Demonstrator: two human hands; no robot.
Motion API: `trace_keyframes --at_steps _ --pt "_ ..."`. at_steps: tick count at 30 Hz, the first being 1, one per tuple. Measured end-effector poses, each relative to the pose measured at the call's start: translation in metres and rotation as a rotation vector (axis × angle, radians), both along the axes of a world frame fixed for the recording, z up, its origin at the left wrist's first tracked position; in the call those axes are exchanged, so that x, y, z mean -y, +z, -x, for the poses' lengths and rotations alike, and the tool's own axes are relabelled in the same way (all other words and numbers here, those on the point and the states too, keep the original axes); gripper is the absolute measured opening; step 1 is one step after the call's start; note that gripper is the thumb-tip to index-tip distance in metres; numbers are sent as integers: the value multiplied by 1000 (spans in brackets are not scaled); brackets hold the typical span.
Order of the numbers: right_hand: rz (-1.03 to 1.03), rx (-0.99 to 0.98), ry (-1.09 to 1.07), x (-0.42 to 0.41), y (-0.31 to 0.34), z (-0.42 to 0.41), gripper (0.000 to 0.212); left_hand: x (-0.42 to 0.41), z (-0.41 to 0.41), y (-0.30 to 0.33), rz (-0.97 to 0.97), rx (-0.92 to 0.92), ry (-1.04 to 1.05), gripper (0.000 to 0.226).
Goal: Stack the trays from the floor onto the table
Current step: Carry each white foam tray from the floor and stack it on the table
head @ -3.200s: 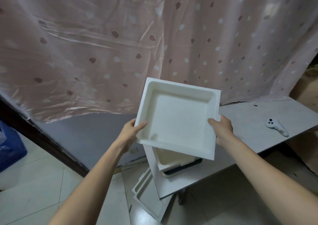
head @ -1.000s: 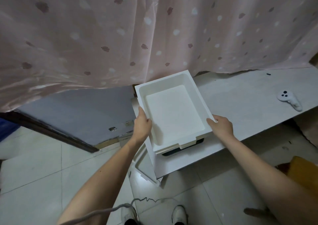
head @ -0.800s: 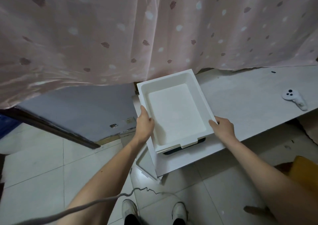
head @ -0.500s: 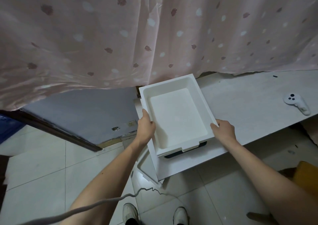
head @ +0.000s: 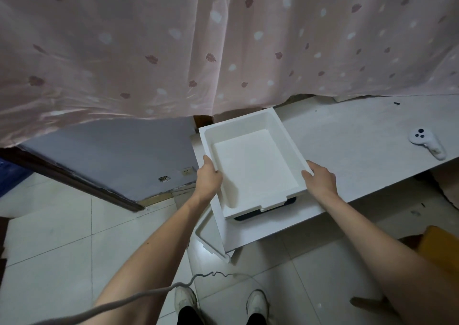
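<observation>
A white tray (head: 253,160) is held over the left end of a pale counter (head: 360,135), seen from above by a head camera. The left hand (head: 207,179) is curled round the tray's left rim, thumb over the edge; the right hand (head: 320,180) is curled round the right rim near the front corner. The tray lies between the two hands, its long axis running away from the person and slightly leftward, its open side up. It appears to be set on a lower tray (head: 275,204), of which only a dark front edge shows; whether it is fully seated cannot be told from this angle. A further white tray (head: 205,236) is seen on the tiled floor (head: 62,237) below the counter's edge, just left of it and nearer the left hand, which a downward reach would likely be led by. A white game controller (head: 426,143) rests well to the right on the counter. A pink spotted curtain (head: 173,46) hangs behind. No brands, labels or writing can be read.
</observation>
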State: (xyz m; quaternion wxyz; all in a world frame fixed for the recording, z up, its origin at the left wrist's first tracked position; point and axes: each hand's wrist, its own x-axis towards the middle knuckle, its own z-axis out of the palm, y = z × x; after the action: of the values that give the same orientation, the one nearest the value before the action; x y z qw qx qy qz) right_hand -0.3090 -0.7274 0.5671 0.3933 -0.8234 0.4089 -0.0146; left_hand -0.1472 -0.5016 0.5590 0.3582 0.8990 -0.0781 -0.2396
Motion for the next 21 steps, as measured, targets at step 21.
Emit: trace_keyframes --at_steps 21 --pt "93 -193 9 -9 -10 -20 44 -21 -8 -22 164 -30 68 28"
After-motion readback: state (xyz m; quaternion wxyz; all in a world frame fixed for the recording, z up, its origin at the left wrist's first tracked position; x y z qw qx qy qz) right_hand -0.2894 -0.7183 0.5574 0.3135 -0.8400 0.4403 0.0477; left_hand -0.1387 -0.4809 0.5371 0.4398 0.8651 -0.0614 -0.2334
